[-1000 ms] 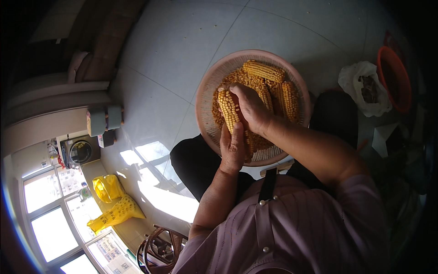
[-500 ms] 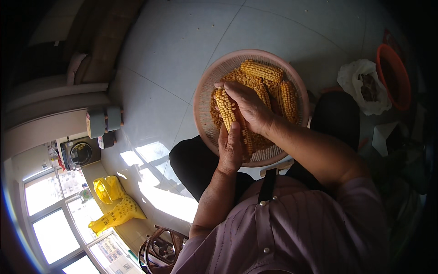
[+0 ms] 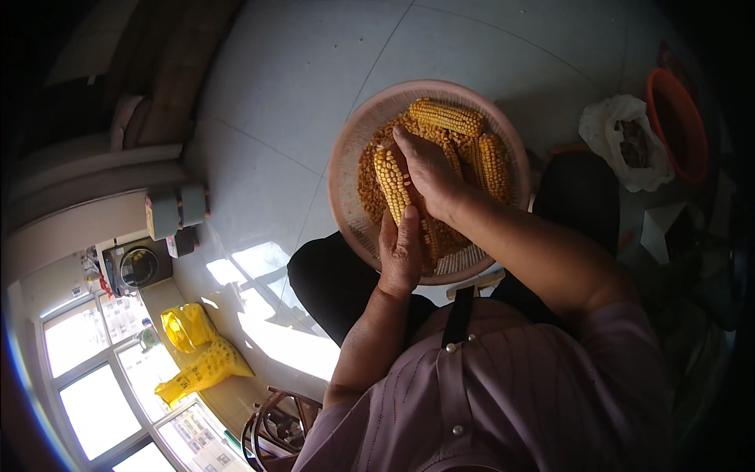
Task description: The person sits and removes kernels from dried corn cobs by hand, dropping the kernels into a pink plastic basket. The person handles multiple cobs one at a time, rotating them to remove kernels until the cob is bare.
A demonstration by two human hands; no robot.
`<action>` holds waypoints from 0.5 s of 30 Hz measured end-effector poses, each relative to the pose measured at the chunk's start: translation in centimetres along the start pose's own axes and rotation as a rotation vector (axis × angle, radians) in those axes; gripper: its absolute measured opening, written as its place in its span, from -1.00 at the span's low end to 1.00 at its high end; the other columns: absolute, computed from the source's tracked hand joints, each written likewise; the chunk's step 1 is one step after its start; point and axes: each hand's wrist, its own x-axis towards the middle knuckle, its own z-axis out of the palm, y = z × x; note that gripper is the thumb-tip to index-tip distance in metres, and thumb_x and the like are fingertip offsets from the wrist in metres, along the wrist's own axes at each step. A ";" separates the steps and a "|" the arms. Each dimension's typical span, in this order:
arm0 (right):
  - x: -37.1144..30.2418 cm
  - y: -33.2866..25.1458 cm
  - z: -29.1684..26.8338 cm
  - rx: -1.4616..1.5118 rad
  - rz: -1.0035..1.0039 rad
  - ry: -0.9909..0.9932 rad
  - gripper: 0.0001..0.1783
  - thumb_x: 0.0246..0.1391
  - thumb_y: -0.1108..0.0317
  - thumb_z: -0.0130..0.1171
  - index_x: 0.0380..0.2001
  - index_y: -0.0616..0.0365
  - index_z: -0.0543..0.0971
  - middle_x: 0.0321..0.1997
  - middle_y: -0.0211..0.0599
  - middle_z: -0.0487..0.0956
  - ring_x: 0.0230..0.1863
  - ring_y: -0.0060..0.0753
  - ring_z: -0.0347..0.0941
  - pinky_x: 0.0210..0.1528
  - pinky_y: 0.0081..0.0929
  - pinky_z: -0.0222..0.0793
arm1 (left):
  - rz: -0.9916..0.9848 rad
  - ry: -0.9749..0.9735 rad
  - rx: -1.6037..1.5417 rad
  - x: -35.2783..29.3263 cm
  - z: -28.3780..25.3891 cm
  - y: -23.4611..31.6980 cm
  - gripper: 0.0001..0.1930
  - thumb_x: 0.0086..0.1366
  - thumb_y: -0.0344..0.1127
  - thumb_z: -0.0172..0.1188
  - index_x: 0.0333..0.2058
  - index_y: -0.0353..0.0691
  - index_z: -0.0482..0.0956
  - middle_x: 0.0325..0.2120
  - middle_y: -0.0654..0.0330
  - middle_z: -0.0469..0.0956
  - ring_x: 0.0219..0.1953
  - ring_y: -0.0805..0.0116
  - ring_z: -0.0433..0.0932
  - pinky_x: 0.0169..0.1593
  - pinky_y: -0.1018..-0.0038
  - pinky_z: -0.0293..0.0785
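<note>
A yellow ear of corn (image 3: 391, 182) is tilted over a round pink basket (image 3: 340, 177), its right side partly stripped to reddish cob. My left hand (image 3: 401, 256) is closed round its lower end, the thumb lying along the kernels. Against the ear's upper right side presses my right hand (image 3: 432, 171), curved over it, with most of its fingers hidden. Loose kernels (image 3: 368, 193) cover the basket's bottom. Beyond my right hand lie other ears, one crosswise at the far side (image 3: 446, 117) and another upright at the right (image 3: 493, 167).
The basket sits between my knees. To the right are a white plastic bag (image 3: 605, 126) with dark scraps and an orange-red basin (image 3: 683, 126). Yellow bags (image 3: 206, 370) lie at the left by the window, and a brown chair-like frame (image 3: 275, 429) stands near my left elbow.
My right hand has shifted slightly along the ear, uncovering more of its top end. The left hand keeps its grip. The whole view has moved slightly.
</note>
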 end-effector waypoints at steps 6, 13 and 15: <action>-0.2 0.8 -1.1 -0.652 -0.221 -0.126 -0.55 0.35 0.00 0.03 -0.12 0.23 0.52 -0.29 -0.34 0.53 -0.22 -0.55 0.47 -0.15 -0.50 0.45 | 0.016 0.047 0.065 0.6 -0.4 -1.3 -0.50 0.51 -0.02 -0.02 0.18 -0.34 0.28 0.05 0.06 0.45 0.04 0.33 0.44 0.12 0.40 0.39; -0.4 0.9 -0.6 -0.663 -0.349 -0.046 -0.59 0.43 0.12 -0.11 -0.05 0.26 0.54 -0.29 -0.32 0.57 -0.27 -0.50 0.48 -0.14 -0.48 0.44 | 0.069 0.066 0.187 0.5 -0.2 -1.0 -0.48 0.50 0.00 -0.01 0.16 -0.35 0.27 0.01 0.04 0.48 0.00 0.31 0.46 0.09 0.39 0.42; 0.0 1.2 -0.8 -0.664 -0.375 -0.036 -0.58 0.41 0.09 -0.07 -0.04 0.25 0.54 -0.27 -0.31 0.57 -0.28 -0.50 0.49 -0.13 -0.48 0.44 | 0.070 0.066 0.179 0.6 -0.2 -1.0 -0.48 0.50 0.00 -0.01 0.16 -0.34 0.27 0.00 0.03 0.48 -0.01 0.31 0.47 0.08 0.38 0.43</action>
